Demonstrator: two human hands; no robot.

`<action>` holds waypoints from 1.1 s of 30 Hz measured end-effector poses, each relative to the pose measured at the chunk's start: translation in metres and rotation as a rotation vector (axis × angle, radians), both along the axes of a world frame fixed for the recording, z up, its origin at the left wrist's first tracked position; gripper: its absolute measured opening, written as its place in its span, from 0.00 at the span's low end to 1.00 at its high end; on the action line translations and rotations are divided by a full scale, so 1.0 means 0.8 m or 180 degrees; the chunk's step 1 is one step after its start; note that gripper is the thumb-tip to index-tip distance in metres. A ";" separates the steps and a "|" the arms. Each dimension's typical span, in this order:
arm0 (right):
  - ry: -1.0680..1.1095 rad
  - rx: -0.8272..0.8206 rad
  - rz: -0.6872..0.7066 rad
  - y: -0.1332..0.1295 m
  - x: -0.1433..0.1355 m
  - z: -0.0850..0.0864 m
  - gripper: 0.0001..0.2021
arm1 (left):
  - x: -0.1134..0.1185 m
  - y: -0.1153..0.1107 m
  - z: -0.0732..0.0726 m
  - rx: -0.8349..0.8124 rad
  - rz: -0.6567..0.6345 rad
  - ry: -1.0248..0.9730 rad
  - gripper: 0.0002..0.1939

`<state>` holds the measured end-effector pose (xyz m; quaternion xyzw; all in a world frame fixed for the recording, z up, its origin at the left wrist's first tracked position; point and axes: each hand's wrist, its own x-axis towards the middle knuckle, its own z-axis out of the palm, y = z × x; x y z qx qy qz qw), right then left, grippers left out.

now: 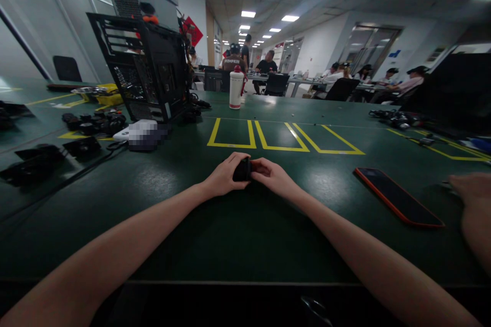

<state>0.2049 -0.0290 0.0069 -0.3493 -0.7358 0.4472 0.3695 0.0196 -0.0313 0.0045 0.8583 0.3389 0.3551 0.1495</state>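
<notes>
Near the middle of the green table [230, 235], my left hand [226, 175] is wrapped round a small black object [241, 170], thumb and fingers on either side of it. My right hand [270, 176] meets the object's right side, its fingertips pinched at that edge. The hands are close together, just nearer than the yellow tape outlines [231, 145]. What the right fingertips press on is partly hidden by the fingers.
An open black computer case [164, 66] stands at the back left, with a white device [141, 133] before it. A white bottle [236, 89] is behind the tape. An orange-edged phone [397, 195] lies at right, near another person's hand [473, 189].
</notes>
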 end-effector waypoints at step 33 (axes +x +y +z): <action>-0.0256 0.0003 -0.0109 0.009 0.001 -0.005 0.15 | 0.000 -0.001 0.000 0.0080 0.0017 0.0096 0.29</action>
